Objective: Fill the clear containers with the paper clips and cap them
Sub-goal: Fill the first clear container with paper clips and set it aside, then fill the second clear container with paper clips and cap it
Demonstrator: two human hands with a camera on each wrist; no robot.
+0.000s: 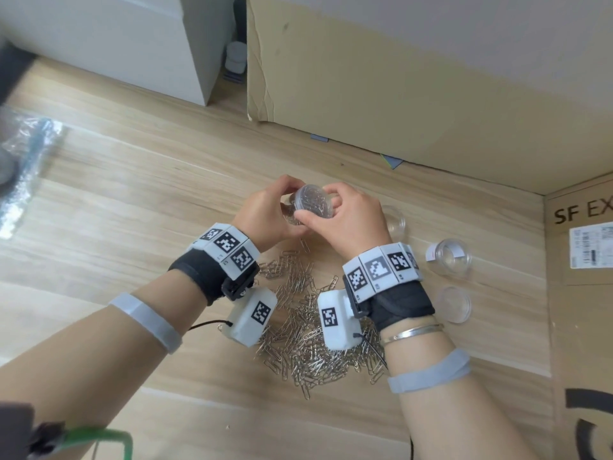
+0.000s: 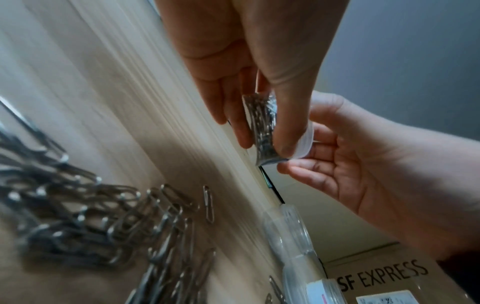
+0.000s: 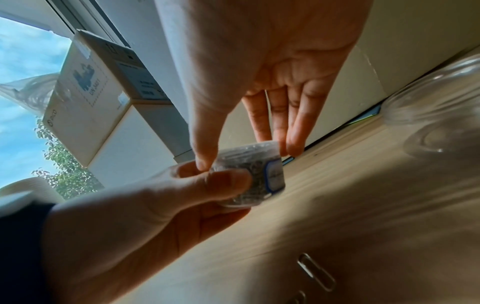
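Note:
A clear container (image 1: 291, 214) packed with paper clips is held tilted above the table between both hands. My left hand (image 1: 286, 202) grips its body, thumb on one side and fingers on the other. My right hand (image 1: 326, 207) pinches the clear lid (image 1: 311, 200) sitting on the container's mouth. In the right wrist view the thumb and fingers of my right hand (image 3: 246, 156) hold the lid's rim, above a blue-edged label (image 3: 276, 178) on the container. A large pile of loose silver paper clips (image 1: 308, 327) lies on the wooden table under my wrists.
Right of my hands stand two empty clear containers (image 1: 395, 223) (image 1: 452, 258), the nearer one with a white label, and a loose clear lid (image 1: 453, 304). Cardboard boxes (image 1: 580, 293) wall the back and right. A plastic bag (image 1: 26, 167) lies far left.

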